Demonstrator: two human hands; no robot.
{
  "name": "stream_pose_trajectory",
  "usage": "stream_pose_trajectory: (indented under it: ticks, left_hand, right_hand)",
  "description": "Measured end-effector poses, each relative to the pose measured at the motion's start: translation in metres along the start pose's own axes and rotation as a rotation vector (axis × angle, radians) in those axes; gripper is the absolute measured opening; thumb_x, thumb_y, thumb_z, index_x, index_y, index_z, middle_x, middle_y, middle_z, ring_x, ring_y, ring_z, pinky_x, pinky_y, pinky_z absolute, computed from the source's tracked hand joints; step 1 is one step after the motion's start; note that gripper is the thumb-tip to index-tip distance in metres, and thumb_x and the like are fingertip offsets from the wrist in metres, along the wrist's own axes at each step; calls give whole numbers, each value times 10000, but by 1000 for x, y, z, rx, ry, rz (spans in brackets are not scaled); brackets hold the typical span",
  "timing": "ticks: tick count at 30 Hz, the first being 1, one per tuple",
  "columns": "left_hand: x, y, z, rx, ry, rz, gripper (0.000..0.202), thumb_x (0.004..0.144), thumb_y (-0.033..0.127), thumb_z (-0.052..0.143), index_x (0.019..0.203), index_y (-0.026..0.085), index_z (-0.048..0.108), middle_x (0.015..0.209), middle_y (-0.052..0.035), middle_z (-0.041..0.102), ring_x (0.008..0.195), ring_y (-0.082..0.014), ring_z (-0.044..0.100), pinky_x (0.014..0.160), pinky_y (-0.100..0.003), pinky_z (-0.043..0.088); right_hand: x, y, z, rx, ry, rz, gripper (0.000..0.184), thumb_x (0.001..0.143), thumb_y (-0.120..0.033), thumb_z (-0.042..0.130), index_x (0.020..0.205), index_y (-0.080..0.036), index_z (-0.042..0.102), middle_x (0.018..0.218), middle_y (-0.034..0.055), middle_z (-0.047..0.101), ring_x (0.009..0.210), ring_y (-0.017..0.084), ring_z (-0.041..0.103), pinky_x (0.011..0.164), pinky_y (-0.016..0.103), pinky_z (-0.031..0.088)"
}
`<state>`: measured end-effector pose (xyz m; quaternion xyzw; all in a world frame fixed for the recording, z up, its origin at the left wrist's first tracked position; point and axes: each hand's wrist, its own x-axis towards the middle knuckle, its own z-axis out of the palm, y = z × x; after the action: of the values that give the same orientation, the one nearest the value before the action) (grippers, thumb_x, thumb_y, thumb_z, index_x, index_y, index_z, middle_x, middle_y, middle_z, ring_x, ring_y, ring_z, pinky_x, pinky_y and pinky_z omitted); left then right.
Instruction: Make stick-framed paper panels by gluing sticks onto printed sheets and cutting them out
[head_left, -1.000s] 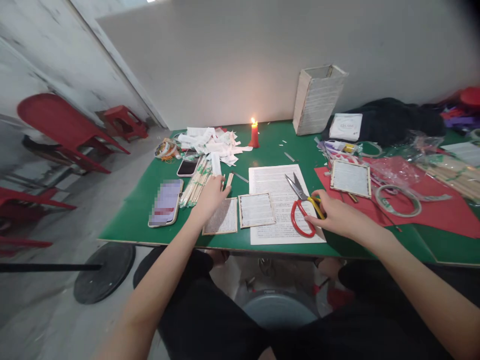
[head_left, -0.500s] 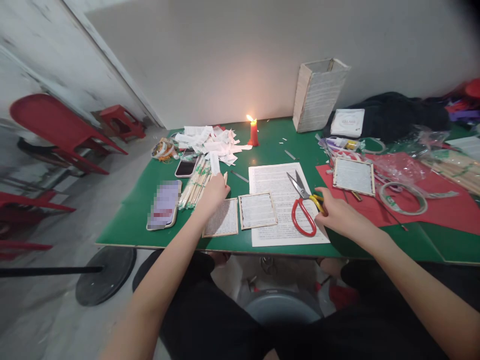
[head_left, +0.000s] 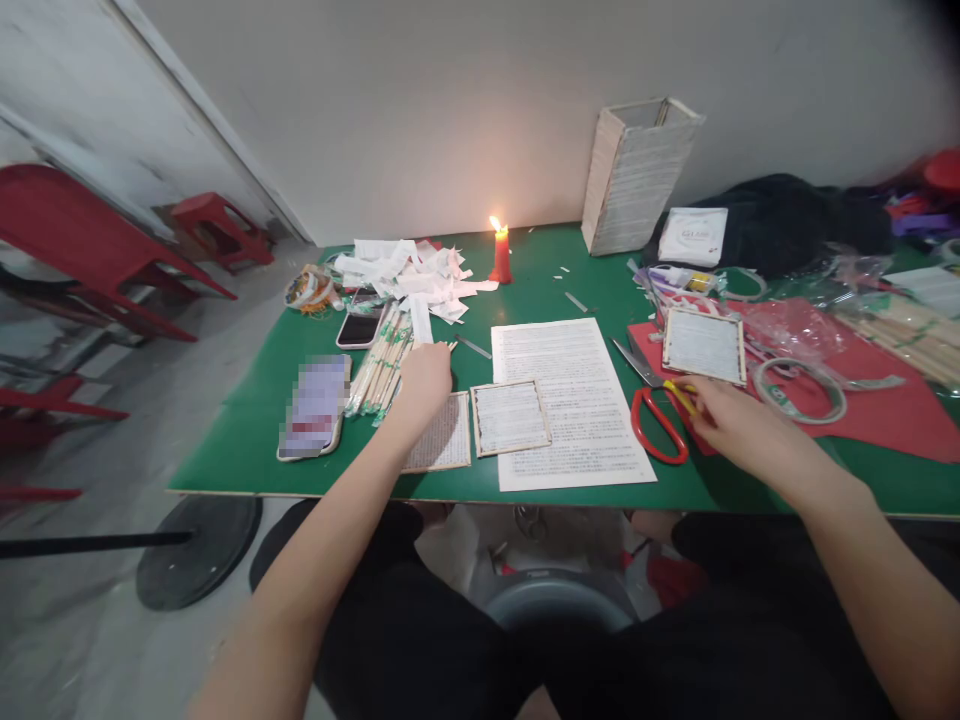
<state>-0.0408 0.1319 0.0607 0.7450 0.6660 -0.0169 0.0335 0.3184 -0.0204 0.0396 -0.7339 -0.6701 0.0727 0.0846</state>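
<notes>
My right hand (head_left: 739, 420) grips the yellow part of a pair of red-handled scissors (head_left: 658, 425), whose closed blades point up and left over the red sheet's edge. My left hand (head_left: 424, 380) sits curled on the green table beside a bundle of thin wooden sticks (head_left: 379, 375), and a short stick tip (head_left: 452, 346) pokes out past its fingers. Between my hands lie a printed paper sheet (head_left: 574, 405) and a small wood-edged text panel (head_left: 510, 418). A second panel (head_left: 442, 432) is partly under my left wrist.
A lit red candle (head_left: 500, 255) stands behind torn white paper scraps (head_left: 405, 275). Two phones (head_left: 360, 325) (head_left: 315, 405) lie at the left. A tall paper-panelled box (head_left: 634, 175) stands by the wall. A red sheet (head_left: 885, 420) holds a tape roll (head_left: 799, 392). Red stools (head_left: 214, 228) stand at left.
My right hand has moved right, carrying the scissors off the printed sheet to the red sheet's edge. My left hand has barely moved. The whole view has shifted slightly.
</notes>
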Motion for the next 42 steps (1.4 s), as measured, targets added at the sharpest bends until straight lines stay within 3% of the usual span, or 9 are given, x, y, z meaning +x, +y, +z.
stream_pose_trajectory:
  ticks: [9,13,17,21,24,30,35,38,42]
  left_hand:
    - [-8,-32,-6,-80,121,-20,261,888,157,455,783,159,693,866,-152,711,833,-272,658,751,-352,460]
    - [-17,-25,-14,-521,215,31,158,857,269,579,795,185,698,797,-83,706,765,-229,641,716,-341,476]
    - [-41,24,-8,-1142,-131,205,206,807,321,688,960,186,663,691,-18,657,568,-139,585,556,-275,457]
    - [-63,72,10,-1362,-317,204,249,787,299,725,883,202,517,602,37,598,482,-110,567,463,-229,416]
    - [-67,86,20,-1449,-383,196,325,782,278,745,881,219,442,635,43,621,499,-111,597,485,-239,458]
    - [-69,82,27,-1330,-360,239,354,839,298,718,1027,227,426,733,16,649,622,-141,637,581,-277,506]
    - [-80,68,39,-896,-9,648,250,906,285,665,1128,212,574,1083,-93,658,1053,-253,626,916,-432,526]
    - [-86,63,50,-767,32,889,231,988,274,547,1204,203,586,1224,-121,640,1204,-272,580,1021,-488,491]
    - [-90,61,56,-675,40,960,295,1021,260,477,1296,198,565,1293,-130,631,1280,-264,561,1079,-478,476]
  right_hand:
    - [10,-43,-16,60,84,3,333,954,-392,445,1179,-202,600,1184,148,656,912,315,680,664,382,480]
    - [17,-64,-12,339,48,-81,268,915,-375,522,1074,-210,661,1095,115,706,872,277,679,730,384,505]
    - [26,-97,-6,879,-163,-60,317,884,-469,587,1046,-223,704,944,71,734,703,193,651,667,341,527]
    - [38,-118,6,1243,-307,20,308,791,-488,694,882,-194,711,835,48,702,668,156,624,594,289,520]
    - [45,-119,12,1317,-352,66,278,735,-456,754,786,-189,695,724,15,658,628,132,596,556,257,504]
    - [51,-113,22,1239,-476,63,256,800,-426,716,703,-196,660,604,-5,623,460,95,523,454,254,462]
    - [56,-111,33,1140,-482,95,283,838,-414,676,662,-198,628,522,27,635,433,139,589,451,292,484]
    - [57,-111,38,1102,-448,99,260,845,-401,667,693,-192,638,549,41,656,441,143,601,466,307,501]
    - [56,-111,38,1006,-418,63,208,836,-368,674,729,-207,597,562,10,633,442,143,576,467,315,483]
